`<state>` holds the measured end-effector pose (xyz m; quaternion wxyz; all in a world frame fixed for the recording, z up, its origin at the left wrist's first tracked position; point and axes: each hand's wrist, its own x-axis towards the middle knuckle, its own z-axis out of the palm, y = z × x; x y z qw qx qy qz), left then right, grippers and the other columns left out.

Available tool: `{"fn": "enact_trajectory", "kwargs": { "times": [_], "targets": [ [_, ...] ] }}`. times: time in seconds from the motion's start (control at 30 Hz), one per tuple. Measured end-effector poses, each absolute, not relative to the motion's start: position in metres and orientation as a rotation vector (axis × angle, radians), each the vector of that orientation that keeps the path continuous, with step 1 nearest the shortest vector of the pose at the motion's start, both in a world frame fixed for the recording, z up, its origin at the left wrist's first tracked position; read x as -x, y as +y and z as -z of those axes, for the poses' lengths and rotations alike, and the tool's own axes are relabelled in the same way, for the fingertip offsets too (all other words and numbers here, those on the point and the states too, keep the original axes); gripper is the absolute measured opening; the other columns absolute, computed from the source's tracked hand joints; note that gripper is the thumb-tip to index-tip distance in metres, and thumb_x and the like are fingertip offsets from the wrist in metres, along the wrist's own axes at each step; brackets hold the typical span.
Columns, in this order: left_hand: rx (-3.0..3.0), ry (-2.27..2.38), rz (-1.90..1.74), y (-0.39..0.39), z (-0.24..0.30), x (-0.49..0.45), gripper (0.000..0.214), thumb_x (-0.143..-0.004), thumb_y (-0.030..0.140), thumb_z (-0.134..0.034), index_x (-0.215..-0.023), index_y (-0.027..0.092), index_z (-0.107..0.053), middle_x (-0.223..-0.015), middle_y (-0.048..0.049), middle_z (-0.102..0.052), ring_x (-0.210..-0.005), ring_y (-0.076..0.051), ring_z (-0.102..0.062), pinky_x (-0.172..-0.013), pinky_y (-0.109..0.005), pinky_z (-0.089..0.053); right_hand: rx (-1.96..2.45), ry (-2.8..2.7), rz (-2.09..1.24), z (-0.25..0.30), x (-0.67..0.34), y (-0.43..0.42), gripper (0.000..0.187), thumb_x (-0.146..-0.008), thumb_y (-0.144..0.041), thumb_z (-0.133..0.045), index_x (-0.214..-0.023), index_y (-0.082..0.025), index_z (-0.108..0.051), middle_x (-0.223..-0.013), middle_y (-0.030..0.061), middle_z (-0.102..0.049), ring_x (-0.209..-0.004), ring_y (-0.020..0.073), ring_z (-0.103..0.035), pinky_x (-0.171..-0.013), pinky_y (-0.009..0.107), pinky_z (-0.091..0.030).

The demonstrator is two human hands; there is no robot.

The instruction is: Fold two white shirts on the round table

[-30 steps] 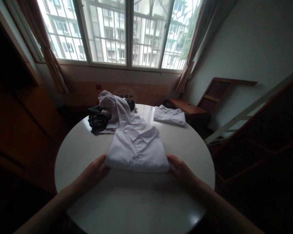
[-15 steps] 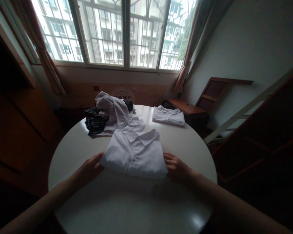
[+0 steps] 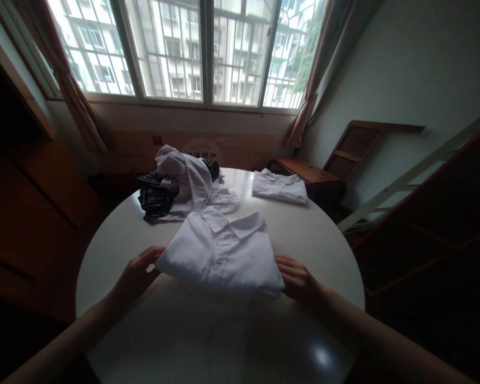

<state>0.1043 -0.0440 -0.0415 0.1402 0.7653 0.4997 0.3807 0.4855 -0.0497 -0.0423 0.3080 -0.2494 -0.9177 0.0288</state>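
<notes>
A folded white shirt with its collar facing away lies in the middle of the round white table. Its near edge looks slightly raised, with a shadow beneath it. My left hand grips the shirt's left corner, fingers curled under the cloth. At the near right corner, my right hand holds the shirt with its fingers tucked under the edge.
A heap of unfolded clothes, white over dark striped, sits at the table's far left. A second folded white shirt lies at the far right. A low wooden stand and a slanted white ladder are beyond the table, right.
Both hands have slid the shirt slightly left and turned it, its left corner now nearer me. Its near edge has come up a little off the table.
</notes>
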Motion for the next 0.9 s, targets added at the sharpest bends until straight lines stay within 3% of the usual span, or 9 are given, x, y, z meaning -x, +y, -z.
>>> {"fn": "enact_trajectory", "kwargs": {
  "times": [0.47,0.9],
  "targets": [
    [-2.188,1.539,-1.12,-0.046,0.043,-0.103,0.005,-0.064,0.025,-0.056,-0.063,0.021,-0.054,-0.063,0.0005,-0.056,-0.064,-0.015,-0.055,-0.059,-0.025,-0.044,0.666,-2.367,-0.035,0.043,-0.49,-0.049,0.027,-0.085,-0.018,-0.039,-0.071,-0.022,-0.061,-0.074,0.0063,-0.067,-0.076,0.0174,-0.063,-0.072,0.036,-0.051],
    [-2.356,1.508,-1.271,-0.044,0.049,-0.097,0.017,-0.063,0.019,-0.058,-0.051,0.019,-0.046,-0.05,0.0036,-0.044,-0.051,-0.01,-0.042,-0.047,-0.02,-0.033,0.55,-2.25,0.202,0.036,-0.488,-0.047,0.018,-0.082,-0.009,-0.043,-0.075,-0.017,-0.057,-0.071,0.0064,-0.064,-0.072,0.0153,-0.059,-0.066,0.031,-0.049]
  ]
}}
